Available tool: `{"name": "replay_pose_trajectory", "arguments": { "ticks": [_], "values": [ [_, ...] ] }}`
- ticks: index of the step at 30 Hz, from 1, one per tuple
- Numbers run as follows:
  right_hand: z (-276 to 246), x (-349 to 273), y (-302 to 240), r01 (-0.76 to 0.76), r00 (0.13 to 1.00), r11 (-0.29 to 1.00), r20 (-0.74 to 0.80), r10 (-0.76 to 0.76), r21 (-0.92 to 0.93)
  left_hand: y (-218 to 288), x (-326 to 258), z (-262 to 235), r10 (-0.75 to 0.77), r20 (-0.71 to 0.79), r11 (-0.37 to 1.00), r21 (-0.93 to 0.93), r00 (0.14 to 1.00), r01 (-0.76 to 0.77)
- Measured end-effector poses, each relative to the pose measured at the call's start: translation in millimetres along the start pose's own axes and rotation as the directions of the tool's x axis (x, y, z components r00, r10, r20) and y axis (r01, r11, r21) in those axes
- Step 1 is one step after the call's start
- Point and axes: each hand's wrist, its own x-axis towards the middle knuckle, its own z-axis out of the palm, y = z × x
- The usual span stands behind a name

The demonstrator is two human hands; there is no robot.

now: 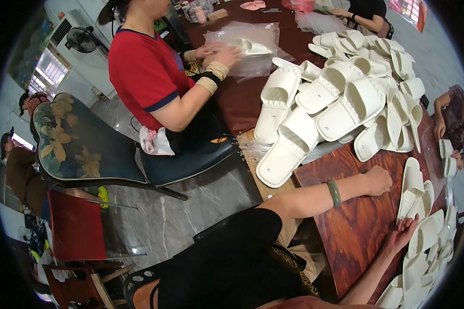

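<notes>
My left hand (pixel 378 181), with a green bangle (pixel 334 193) on its forearm, rests curled on the reddish-brown wood-grain board (pixel 340 226). Nothing shows in its fingers. My right hand (pixel 402 233) lies at the board's right side, fingers apart, by the lower end of a white slipper (pixel 411 180); whether it touches the slipper is hard to tell. A second white slipper (pixel 426 198) lies against that one. Beyond my left hand rises a heap of white open-toe slippers (pixel 350 108). More white slippers (pixel 423 257) lie in overlapping rows at the lower right.
To the left, a person in a red shirt (pixel 144 67) handles a slipper (pixel 255 47) on clear plastic bags (pixel 273 33). A blue floral chair (pixel 82 139) and a red chair (pixel 75 226) stand on the marble floor. Other people sit around the table's far and right sides.
</notes>
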Motion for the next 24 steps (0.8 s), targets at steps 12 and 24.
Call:
{"name": "replay_pose_trajectory", "arguments": {
  "ticks": [12,24],
  "values": [
    [24.0,-0.9,9.6,-0.078,0.997,0.997,0.016,0.079,-0.022,-5.6,0.5,-19.4,-0.088,-0.129,0.996,-0.040,0.988,0.084],
    [30.8,-26.4,-4.0,-0.227,0.965,0.958,0.089,0.245,-0.175,51.2,-109.9,-124.0,0.113,-0.659,0.985,-0.023,0.744,-0.170]
  ]
}}
